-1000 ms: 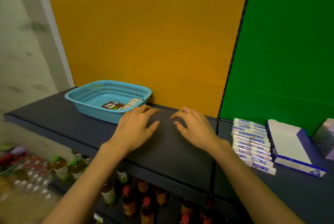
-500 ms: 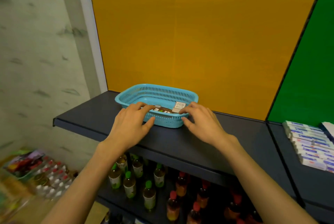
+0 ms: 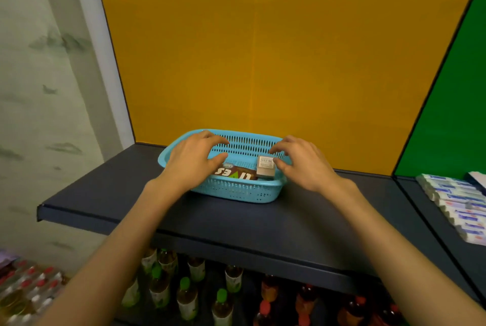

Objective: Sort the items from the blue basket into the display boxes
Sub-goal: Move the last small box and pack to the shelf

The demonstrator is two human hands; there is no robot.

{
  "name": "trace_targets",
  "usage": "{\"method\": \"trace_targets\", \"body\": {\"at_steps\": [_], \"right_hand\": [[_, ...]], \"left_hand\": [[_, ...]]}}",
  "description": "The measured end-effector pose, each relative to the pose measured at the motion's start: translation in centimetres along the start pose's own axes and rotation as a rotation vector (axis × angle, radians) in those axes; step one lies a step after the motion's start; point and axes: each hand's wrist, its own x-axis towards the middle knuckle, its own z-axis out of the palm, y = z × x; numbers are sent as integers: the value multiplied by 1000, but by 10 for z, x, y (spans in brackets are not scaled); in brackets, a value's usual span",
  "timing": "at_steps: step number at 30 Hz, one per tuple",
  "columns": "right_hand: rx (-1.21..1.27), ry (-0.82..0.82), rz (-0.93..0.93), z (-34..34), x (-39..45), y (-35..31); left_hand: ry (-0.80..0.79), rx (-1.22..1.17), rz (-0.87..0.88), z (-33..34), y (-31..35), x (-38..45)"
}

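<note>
In the head view, the perforated light-blue plastic basket (image 3: 236, 191) is standing near the back edge of the dark shelf (image 3: 263, 223). The left hand (image 3: 193, 161) and the right hand (image 3: 302, 162) are hovering over it – fingers loosely spread, gripping nothing. The picking step is beginning, I think: next, fingers must close on the small beige box (image 3: 265, 166) or the brown packet (image 3: 236, 174).

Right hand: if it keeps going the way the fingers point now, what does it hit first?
Likely the small beige box in the blue basket. The right hand hovers over the basket's right end, its fingertips curled toward the box; depth is unclear, so contact can't be confirmed.
</note>
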Motion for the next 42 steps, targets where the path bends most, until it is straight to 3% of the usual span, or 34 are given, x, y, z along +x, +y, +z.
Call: {"method": "trace_targets", "body": {"at_steps": [3,8,13,21,31,36,42], "right_hand": [[19,1,12,9,17,12],[33,-55,25,22,48,22],[18,-98,36,33,67,30],[-11,-243,54,48,74,35],[-75,-563,102,68,92,44],[-125,-737,124,71,101,44],[-88,-743,141,73,107,32]], "left_hand": [[-114,-69,30,17,-13,29],[-443,-222,69,38,-18,64],[-747,-207,106,53,-18,84],[-935,-109,209,79,-15,93],[-754,-59,180,92,-32,104],[-605,-217,101,81,-47,105],[-323,-189,121,70,-65,97]]}}
